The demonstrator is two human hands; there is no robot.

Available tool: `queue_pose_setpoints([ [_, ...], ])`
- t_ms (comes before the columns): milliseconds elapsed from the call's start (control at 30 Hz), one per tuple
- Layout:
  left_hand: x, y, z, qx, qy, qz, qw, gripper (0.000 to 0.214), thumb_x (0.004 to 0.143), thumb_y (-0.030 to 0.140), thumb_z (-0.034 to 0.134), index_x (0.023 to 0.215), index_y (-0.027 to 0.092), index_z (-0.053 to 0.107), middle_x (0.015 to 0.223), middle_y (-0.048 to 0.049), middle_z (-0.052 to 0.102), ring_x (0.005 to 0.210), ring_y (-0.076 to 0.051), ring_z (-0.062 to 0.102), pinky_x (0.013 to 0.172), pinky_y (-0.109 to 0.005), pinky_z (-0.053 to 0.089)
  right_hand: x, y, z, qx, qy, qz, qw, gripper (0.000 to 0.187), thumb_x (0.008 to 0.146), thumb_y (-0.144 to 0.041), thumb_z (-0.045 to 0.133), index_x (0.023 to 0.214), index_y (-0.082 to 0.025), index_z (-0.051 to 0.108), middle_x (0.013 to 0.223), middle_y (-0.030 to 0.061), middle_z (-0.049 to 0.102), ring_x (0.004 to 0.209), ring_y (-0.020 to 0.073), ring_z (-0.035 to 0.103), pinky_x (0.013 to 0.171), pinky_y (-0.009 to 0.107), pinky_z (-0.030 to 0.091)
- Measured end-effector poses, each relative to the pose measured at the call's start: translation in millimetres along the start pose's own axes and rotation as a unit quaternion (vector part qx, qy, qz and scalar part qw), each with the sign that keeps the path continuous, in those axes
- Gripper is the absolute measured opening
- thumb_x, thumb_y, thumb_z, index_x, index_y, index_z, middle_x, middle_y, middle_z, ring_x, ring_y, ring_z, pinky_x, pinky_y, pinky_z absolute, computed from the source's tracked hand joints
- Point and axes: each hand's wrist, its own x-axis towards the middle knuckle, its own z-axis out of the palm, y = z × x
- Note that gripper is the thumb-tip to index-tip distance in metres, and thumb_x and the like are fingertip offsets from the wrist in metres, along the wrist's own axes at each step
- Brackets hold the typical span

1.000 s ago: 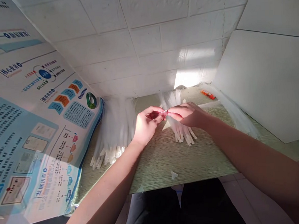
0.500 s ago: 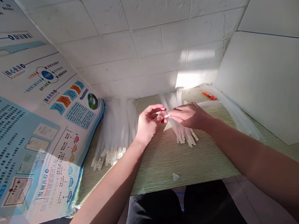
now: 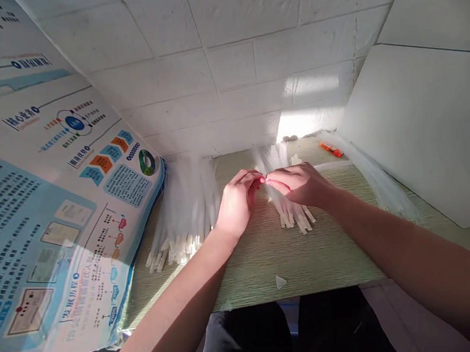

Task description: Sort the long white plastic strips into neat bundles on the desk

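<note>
Both hands meet fingertip to fingertip above the middle of a green woven table (image 3: 263, 254). My left hand (image 3: 236, 202) is curled, its fingers pinched together. My right hand (image 3: 299, 182) pinches too, thumb against forefinger, right at the left fingertips. What sits between the fingertips is too small to name. Under my right hand lies a small bunch of white plastic strips (image 3: 293, 215), fanned toward the wall. A bigger heap of the same white strips (image 3: 184, 216) lies to the left of my left hand.
A large printed poster (image 3: 57, 208) leans over the table's left side. A white board (image 3: 419, 127) stands at the right, with more white strips (image 3: 374, 178) along its foot. An orange item (image 3: 331, 149) lies near the back wall. A small clear scrap (image 3: 280, 281) rests by the front edge.
My left fingers opened slightly half a second ago and have closed again onto the right fingertips. Both hands stay at the same spot; the view shifted a little.
</note>
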Motion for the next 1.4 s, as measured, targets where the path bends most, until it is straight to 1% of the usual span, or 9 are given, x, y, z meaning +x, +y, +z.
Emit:
queue_pose_setpoints([
  [100, 0.1, 1.4, -2.0, -0.009, -0.024, -0.036, 0.999, 0.019, 0.099, 0.015, 0.053, 0.1, 0.018, 0.072, 0.101, -0.0068, 0.073, 0.092, -0.017, 0.067, 0.086, -0.033, 0.054, -1.0, 1.9, 2.3, -0.026, 0.022, -0.006, 0.999, 0.033, 0.103, -0.032, 0.043, 0.082, -0.021, 0.068, 0.064, -0.0014, 0.055, 0.059, 0.0114, 0.037, 0.059, 0.028, 0.027],
  [200, -0.7, 0.9, -2.0, -0.014, -0.055, -0.069, 0.996, 0.019, 0.097, 0.015, 0.053, 0.102, 0.019, 0.071, 0.092, -0.0047, 0.073, 0.076, -0.015, 0.063, 0.075, -0.03, 0.052, -2.5, 5.7, 7.0, -0.045, 0.046, -0.009, 0.998, 0.035, 0.103, -0.032, 0.043, 0.081, -0.021, 0.068, 0.063, -0.0015, 0.054, 0.058, 0.0111, 0.036, 0.058, 0.028, 0.026],
  [367, -0.1, 7.8, -2.8, -0.055, -0.089, -0.125, 0.987, 0.02, 0.096, 0.019, 0.049, 0.09, 0.018, 0.068, 0.08, -0.0019, 0.068, 0.063, -0.013, 0.055, 0.066, -0.026, 0.045, -3.4, 7.3, 12.3, -0.07, 0.062, -0.048, 0.994, 0.035, 0.103, -0.029, 0.044, 0.079, -0.02, 0.068, 0.063, -0.0016, 0.052, 0.059, 0.011, 0.035, 0.057, 0.028, 0.024],
  [667, 3.4, 16.3, -8.9, -0.23, -0.152, -0.221, 0.935, 0.033, 0.1, 0.038, 0.048, 0.077, 0.017, 0.06, 0.068, -0.0023, 0.06, 0.056, -0.012, 0.053, 0.052, -0.025, 0.042, -2.4, 9.4, 7.9, -0.094, 0.096, -0.091, 0.987, 0.034, 0.1, -0.015, 0.042, 0.079, -0.019, 0.068, 0.063, -0.0014, 0.048, 0.061, 0.0115, 0.035, 0.056, 0.028, 0.026],
  [833, 2.0, 9.9, -6.1, -0.307, -0.15, -0.248, 0.906, 0.038, 0.095, 0.051, 0.058, 0.076, 0.017, 0.059, 0.069, -0.0032, 0.06, 0.056, -0.012, 0.053, 0.053, -0.027, 0.042, -3.0, 10.0, 2.2, -0.105, 0.077, -0.075, 0.989, 0.036, 0.104, -0.025, 0.042, 0.077, -0.021, 0.065, 0.064, -0.001, 0.045, 0.062, 0.0121, 0.036, 0.058, 0.028, 0.028],
  [967, -0.4, 9.8, -7.5, -0.303, -0.131, -0.255, 0.909, 0.038, 0.092, 0.053, 0.061, 0.081, 0.017, 0.062, 0.069, -0.0016, 0.059, 0.056, -0.012, 0.054, 0.052, -0.027, 0.042, -2.6, 8.0, -3.9, -0.088, 0.072, -0.056, 0.992, 0.035, 0.105, -0.026, 0.04, 0.081, -0.021, 0.064, 0.066, -0.0002, 0.047, 0.062, 0.0124, 0.036, 0.06, 0.028, 0.031],
  [1067, -1.8, 9.9, -10.6, -0.232, -0.097, -0.231, 0.94, 0.029, 0.087, 0.045, 0.073, 0.094, 0.019, 0.066, 0.076, -0.0013, 0.062, 0.059, -0.012, 0.053, 0.055, -0.027, 0.045, -1.9, 8.3, -9.3, -0.09, 0.089, -0.038, 0.991, 0.034, 0.104, -0.023, 0.04, 0.079, -0.02, 0.062, 0.064, -0.0008, 0.044, 0.061, 0.0124, 0.033, 0.06, 0.028, 0.031],
  [1200, -1.8, 9.5, -14.6, -0.089, -0.003, -0.1, 0.991, 0.028, 0.09, 0.032, 0.072, 0.114, 0.023, 0.063, 0.095, -0.0036, 0.067, 0.072, -0.013, 0.059, 0.066, -0.029, 0.051, -1.3, 10.1, -12.5, -0.079, 0.084, -0.037, 0.993, 0.031, 0.104, -0.024, 0.041, 0.083, -0.021, 0.063, 0.065, -0.0009, 0.045, 0.061, 0.0123, 0.032, 0.06, 0.028, 0.032],
  [1400, -2.2, 12.7, -18.4, 0.017, 0.029, 0.055, 0.998, 0.025, 0.093, 0.023, 0.068, 0.118, 0.024, 0.063, 0.112, -0.0065, 0.067, 0.103, -0.019, 0.062, 0.087, -0.036, 0.054, -3.0, 6.3, -8.9, -0.052, 0.062, -0.041, 0.996, 0.027, 0.105, -0.028, 0.044, 0.088, -0.022, 0.064, 0.067, -0.0007, 0.048, 0.062, 0.0127, 0.035, 0.062, 0.029, 0.033],
])
